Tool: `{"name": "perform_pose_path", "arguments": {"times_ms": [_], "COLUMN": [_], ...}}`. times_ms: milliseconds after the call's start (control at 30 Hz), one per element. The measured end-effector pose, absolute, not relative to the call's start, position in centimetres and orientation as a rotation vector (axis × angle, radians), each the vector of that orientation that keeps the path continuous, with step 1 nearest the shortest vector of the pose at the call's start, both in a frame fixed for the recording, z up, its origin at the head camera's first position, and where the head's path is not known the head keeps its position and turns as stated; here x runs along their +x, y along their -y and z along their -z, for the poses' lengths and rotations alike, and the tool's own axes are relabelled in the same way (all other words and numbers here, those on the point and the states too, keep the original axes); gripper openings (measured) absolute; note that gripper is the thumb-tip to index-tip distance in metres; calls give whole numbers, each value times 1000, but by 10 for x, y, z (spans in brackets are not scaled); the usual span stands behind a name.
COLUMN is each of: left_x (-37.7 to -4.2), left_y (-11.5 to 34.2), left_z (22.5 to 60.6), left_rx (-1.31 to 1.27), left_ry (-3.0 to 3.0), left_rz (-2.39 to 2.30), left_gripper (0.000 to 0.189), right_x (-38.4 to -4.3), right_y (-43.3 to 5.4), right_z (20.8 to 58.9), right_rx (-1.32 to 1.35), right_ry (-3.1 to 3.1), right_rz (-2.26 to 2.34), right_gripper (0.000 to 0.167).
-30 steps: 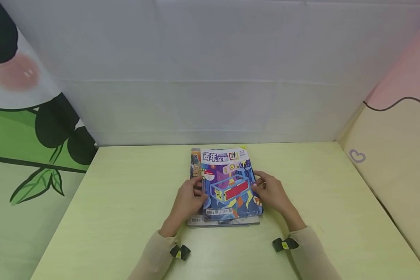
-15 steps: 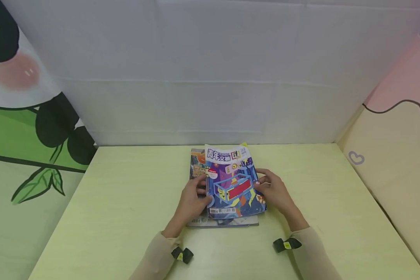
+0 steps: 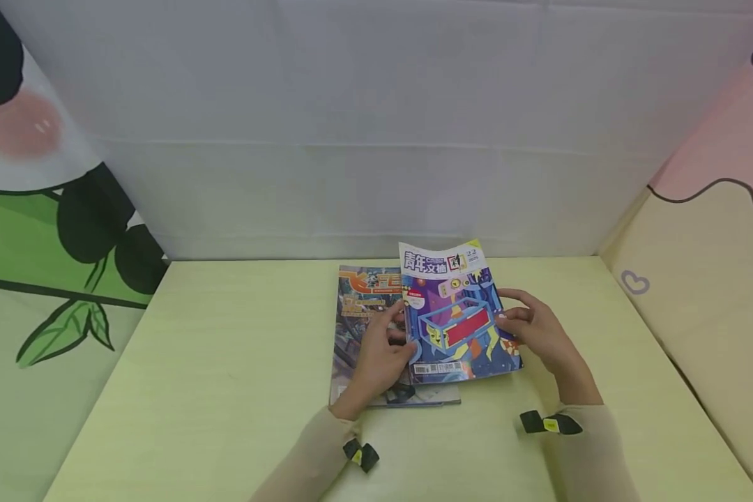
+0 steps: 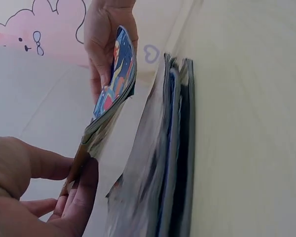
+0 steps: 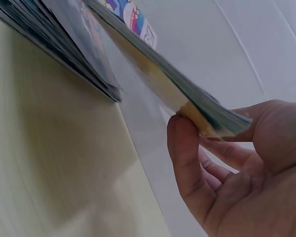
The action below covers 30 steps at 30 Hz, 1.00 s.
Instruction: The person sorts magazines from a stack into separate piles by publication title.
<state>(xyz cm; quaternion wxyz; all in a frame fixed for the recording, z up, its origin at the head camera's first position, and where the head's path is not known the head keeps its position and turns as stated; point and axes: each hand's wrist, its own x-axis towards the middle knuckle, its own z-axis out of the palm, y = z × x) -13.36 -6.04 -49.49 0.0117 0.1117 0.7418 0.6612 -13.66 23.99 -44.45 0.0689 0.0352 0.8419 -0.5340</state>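
Observation:
A magazine with a blue and purple cover [image 3: 454, 314] is held up between both hands, raised over a small stack of magazines [image 3: 364, 348]. My left hand [image 3: 379, 355] pinches its left edge, thumb on the cover and fingers beneath. Its right edge is pinched by my right hand [image 3: 542, 335], thumb on top. In the left wrist view a gap shows between the raised magazine [image 4: 118, 81] and the stack [image 4: 177, 148]. The right wrist view shows the fingers [image 5: 182, 143] under the magazine's pale underside. The stack's top cover, dark with orange lettering, is partly hidden.
A light yellow table [image 3: 226, 348] carries the stack near its back edge. Behind it rises a white cloth backdrop [image 3: 376, 139]. Printed cartoon panels flank the table, green and white [image 3: 69, 244] at left, pink and cream [image 3: 715, 265] at right.
Both hands have lifted the blue and purple magazine off the stack and shifted it to the right. More of the dark cover beneath is uncovered, and the stack stays in place.

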Motion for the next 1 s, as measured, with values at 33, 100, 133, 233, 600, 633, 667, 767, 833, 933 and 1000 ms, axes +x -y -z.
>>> {"name": "perform_pose_path", "arguments": {"times_ms": [33,100,133,233,600,633,667,767,833,933,1000], "left_x": [-133,-133,-133,-132,-132,-132,-132,-130,-128,-125,-124], "left_y": [56,47,43,33,2,-1,-3,-9,-13,-20,-25], "left_z": [496,498,498,499,499,499,499,500,501,502,503], "left_rx": [352,363,362,359,387,385,379,364,349,336,348], "left_ry": [-2297,-2276,-2265,-2244,-2196,-2190,-2179,-2168,-2163,-2146,-2133], "left_rz": [-2086,-2118,-2128,-2150,-2108,-2101,-2093,-2077,-2076,-2075,-2072], "left_gripper": [77,77,77,78,78,79,79,79,79,77,77], "right_x": [-136,-136,-136,-134,-127,-127,-126,-124,-123,-121,-120], "right_y": [-245,-254,-259,-270,-303,-305,-308,-316,-321,-330,-336], "right_z": [444,443,443,442,437,438,439,440,442,445,447], "right_rx": [107,114,120,137,152,151,150,142,131,127,134], "right_ry": [-2529,-2530,-2533,-2536,-2516,-2515,-2514,-2510,-2504,-2499,-2506], "right_rz": [1616,1618,1613,1607,1614,1615,1617,1627,1639,1648,1638], "right_gripper": [64,65,66,67,67,67,66,65,62,57,55]}}
